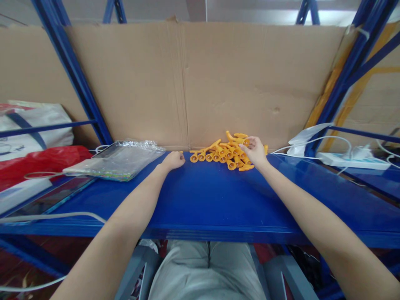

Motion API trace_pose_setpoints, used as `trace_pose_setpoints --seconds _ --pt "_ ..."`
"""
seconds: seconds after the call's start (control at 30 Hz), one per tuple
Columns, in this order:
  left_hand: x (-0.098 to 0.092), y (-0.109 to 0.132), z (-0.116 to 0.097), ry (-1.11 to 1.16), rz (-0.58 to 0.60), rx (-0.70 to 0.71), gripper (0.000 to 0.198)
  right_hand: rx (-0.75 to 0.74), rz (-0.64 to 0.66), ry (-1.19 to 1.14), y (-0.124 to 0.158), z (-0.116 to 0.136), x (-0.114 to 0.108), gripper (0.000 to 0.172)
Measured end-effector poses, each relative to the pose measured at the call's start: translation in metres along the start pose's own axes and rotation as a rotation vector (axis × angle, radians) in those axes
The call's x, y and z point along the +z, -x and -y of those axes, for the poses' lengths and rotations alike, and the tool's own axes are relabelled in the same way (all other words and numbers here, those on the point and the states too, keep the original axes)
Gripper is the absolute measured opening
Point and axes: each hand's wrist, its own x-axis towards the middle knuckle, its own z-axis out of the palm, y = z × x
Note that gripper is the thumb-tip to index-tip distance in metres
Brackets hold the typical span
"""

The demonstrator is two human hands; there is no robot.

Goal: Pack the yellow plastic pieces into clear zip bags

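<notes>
Apparently, my right hand (256, 152) pinches a yellow piece (246, 142) at the pile (223, 152) on the shelf (212, 200); remotely, I can't tell whether my curled left hand (174, 160) grips anything. A hasty pull could scatter the pile, its pieces overlapping.

Cardboard sheet (234, 75) along back, blue uprights (73, 71) either side. Left: clear plastic packaging (134, 160), red bag (62, 160) beside it, white tote (53, 114) behind. Far right: white power strip (346, 160).
</notes>
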Motion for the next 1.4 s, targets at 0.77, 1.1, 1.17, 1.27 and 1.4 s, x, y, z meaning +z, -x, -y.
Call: trace_pose_setpoints --seconds 0.77,1.1,1.17,1.27,1.4 --pt "-0.001 0.0 -0.027 -0.054 0.097 0.12 0.029 -0.581 0.536 1.17 0.009 0.046 0.081 0.03" --pt "-0.011 0.008 -0.038 -0.114 0.155 0.122 0.032 -0.456 0.661 1.175 0.012 0.037 0.091 0.041" --pt "-0.01 0.008 -0.038 -0.12 0.148 0.124 0.032 -0.425 0.69 1.126 0.008 0.035 0.088 0.046" --pt "-0.007 0.006 -0.037 -0.121 0.141 0.134 0.03 -0.41 0.68 1.036 -0.003 0.033 0.078 0.047" --pt "-0.002 0.002 -0.033 -0.09 0.146 0.138 0.027 -0.419 0.519 0.928 -0.025 0.03 0.056 0.039"
